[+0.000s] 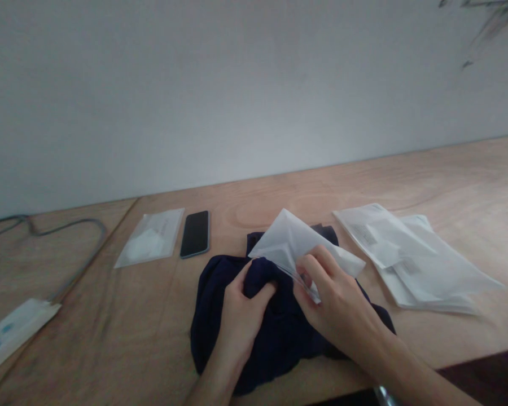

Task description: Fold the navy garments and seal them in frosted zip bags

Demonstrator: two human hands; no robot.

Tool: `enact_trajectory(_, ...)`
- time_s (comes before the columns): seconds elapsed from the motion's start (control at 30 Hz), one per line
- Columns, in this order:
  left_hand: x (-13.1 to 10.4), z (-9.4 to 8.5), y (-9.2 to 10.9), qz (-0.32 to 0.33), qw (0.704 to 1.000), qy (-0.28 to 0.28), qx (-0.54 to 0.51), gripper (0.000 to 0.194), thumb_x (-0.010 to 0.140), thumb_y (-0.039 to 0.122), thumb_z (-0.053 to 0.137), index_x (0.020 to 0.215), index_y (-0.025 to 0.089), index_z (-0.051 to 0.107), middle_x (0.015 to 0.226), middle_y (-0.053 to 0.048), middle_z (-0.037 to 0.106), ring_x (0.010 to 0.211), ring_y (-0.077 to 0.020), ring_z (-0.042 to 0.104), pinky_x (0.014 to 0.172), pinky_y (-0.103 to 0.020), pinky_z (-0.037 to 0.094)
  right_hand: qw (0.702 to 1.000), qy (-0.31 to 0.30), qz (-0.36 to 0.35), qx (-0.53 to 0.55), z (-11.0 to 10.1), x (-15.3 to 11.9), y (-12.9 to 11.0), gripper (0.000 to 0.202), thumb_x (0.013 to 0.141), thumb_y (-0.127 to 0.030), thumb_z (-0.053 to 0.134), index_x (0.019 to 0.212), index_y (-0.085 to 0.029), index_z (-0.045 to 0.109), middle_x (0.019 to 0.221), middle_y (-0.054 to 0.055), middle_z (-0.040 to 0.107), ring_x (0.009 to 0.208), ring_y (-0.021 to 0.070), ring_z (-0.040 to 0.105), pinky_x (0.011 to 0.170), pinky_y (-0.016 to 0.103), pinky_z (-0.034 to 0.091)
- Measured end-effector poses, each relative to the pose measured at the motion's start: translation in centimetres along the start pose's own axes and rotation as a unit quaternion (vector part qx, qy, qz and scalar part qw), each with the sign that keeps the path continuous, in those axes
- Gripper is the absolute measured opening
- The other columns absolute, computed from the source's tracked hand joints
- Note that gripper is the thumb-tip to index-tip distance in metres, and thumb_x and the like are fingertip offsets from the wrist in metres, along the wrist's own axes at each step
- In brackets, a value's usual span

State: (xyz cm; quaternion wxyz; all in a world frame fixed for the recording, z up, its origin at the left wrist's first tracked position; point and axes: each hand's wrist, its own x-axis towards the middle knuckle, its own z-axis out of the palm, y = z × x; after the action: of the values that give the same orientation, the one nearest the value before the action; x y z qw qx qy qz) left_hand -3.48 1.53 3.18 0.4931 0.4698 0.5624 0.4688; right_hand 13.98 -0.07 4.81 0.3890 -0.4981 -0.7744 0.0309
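A dark navy garment (220, 282) lies bunched on the wooden table in front of me. My left hand (245, 304) grips a fold of its cloth between thumb and fingers, close to the mouth of a translucent plastic bag (285, 234). On the right, my right hand (325, 285) is closed with its fingertips pinching the edge of that bag. The bag slants over the garment, one corner pointing away from me. Whether any cloth is inside the bag's opening cannot be made out.
Several similar translucent bags (432, 259) lie stacked to the right. Left of the garment are a black phone (195, 234) and a single flat bag (150, 239). A grey cable (80, 270) runs to a white power strip (17, 332) at far left. A pale wall (237, 96) rises behind the table.
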Motion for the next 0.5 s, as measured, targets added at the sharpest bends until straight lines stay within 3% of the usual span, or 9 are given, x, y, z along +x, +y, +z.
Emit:
enact_trajectory(0.1,-0.3,0.5,-0.6,-0.019,0.996,0.060,-0.070,0.044,0.077,0.024,0.083,0.120,0.018,0.077,0.119,-0.008,0.081,0.115,-0.0302,0.074,0.105,-0.042,0.055,0.999,0.012,0.003,-0.044,0.2,-0.6,0.6,0.015,0.093,-0.006,0.052,0.093,-0.021,0.051,0.102,0.008,0.055,0.079,0.0179,0.060,0.066,0.030,0.056)
enact_trajectory(0.27,-0.5,1.1,-1.2,-0.045,0.979,0.113,-0.163,0.044,0.078,0.028,0.087,0.120,0.018,0.076,0.119,-0.010,0.081,0.116,-0.0319,0.075,0.106,-0.046,0.056,0.993,-0.010,-0.017,-0.116,-0.2,-1.8,2.3,0.012,0.089,-0.008,0.061,0.086,-0.019,0.056,0.108,0.014,0.057,0.097,0.0305,0.061,0.079,0.047,0.058)
enact_trajectory(0.5,-0.8,3.3,-1.0,-0.028,0.969,0.141,-0.203,0.050,0.082,0.027,0.088,0.129,0.023,0.071,0.131,-0.010,0.076,0.126,-0.0306,0.070,0.113,-0.045,0.052,0.999,-0.001,0.010,0.046,0.2,-3.1,0.3,0.016,0.094,-0.006,0.057,0.086,-0.020,0.053,0.108,0.010,0.056,0.096,0.0235,0.058,0.082,0.042,0.054)
